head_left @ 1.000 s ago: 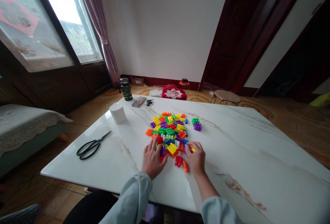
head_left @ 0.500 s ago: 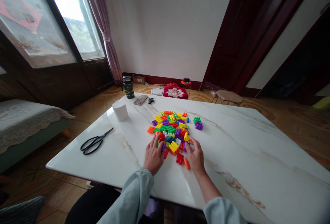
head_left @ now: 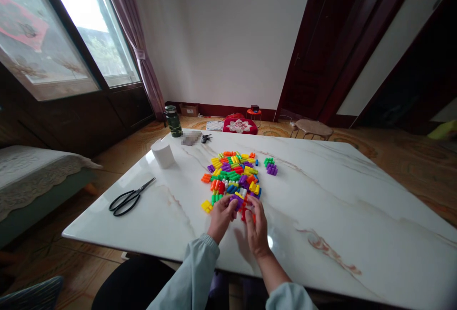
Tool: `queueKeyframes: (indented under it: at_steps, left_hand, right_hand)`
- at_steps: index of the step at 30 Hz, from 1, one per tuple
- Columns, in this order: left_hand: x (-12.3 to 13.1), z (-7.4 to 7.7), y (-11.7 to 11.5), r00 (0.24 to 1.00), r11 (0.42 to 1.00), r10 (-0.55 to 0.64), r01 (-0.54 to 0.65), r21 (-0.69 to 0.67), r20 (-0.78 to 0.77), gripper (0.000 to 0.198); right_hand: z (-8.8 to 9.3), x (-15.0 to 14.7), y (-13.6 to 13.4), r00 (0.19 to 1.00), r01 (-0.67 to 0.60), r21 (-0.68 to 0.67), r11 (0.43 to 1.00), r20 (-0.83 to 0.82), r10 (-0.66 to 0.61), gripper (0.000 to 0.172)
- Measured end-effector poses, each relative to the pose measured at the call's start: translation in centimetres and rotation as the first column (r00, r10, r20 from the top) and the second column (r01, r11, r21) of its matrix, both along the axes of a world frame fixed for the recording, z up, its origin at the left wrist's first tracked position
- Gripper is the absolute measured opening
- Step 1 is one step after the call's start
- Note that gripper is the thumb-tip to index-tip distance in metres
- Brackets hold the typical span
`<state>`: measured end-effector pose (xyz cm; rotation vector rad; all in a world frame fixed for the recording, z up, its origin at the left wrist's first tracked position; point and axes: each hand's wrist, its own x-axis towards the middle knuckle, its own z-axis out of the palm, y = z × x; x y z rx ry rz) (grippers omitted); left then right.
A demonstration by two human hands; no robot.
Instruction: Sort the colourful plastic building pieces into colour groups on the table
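Note:
A pile of colourful plastic blocks (head_left: 230,175) lies on the white marbled table (head_left: 303,195). At its near edge my left hand (head_left: 222,215) pinches a purple block (head_left: 235,200) between thumb and fingers. Close on the right, my right hand (head_left: 256,224) curves with thumb and fingers around red pieces; whether it grips one is hidden. A yellow block (head_left: 206,206) rests left of my left hand. Beyond the pile's right side, a green block (head_left: 269,162) and another purple block (head_left: 272,170) sit together, apart from the rest.
Black-handled scissors (head_left: 130,198) lie on the left of the table. Behind them stand a white paper roll (head_left: 163,154) and a green bottle (head_left: 173,122). A blurred phone (head_left: 191,138) and keys (head_left: 206,138) are near the far edge.
My hands have come closer together, and my left hand has lifted a purple block. The yellow block now shows left of that hand. The view has shifted slightly.

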<state>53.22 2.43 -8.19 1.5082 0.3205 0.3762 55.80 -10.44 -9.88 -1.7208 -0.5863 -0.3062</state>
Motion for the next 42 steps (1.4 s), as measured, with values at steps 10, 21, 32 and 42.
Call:
queueKeyframes:
  at_steps: [10,21,32,42]
  left_hand:
    - [-0.1,-0.1,0.4,0.996,0.880,-0.047,0.008,0.474,0.071,0.032]
    - [-1.8,-1.0,0.6,0.969,0.509,-0.147,-0.098,0.855,0.198,0.034]
    - [-1.1,-2.1,1.0,0.976,0.385,0.111,-0.216,0.897,0.187,0.042]
    - [-1.4,-1.2,1.3,0.940,0.424,0.288,-0.298,0.855,0.184,0.031]
  right_hand:
    - [-0.5,0.1,0.1,0.989,0.066,-0.209,0.976,0.146,-0.036,0.038]
    - [-1.2,0.7,0.2,0.971,0.195,-0.059,0.979,-0.130,-0.202,0.037]
    - [-1.3,0.8,0.9,0.995,-0.093,-0.059,0.994,-0.045,0.090,0.037]
    - [-0.6,-0.3,1.5,0.965,0.199,-0.437,0.877,0.244,-0.097,0.042]
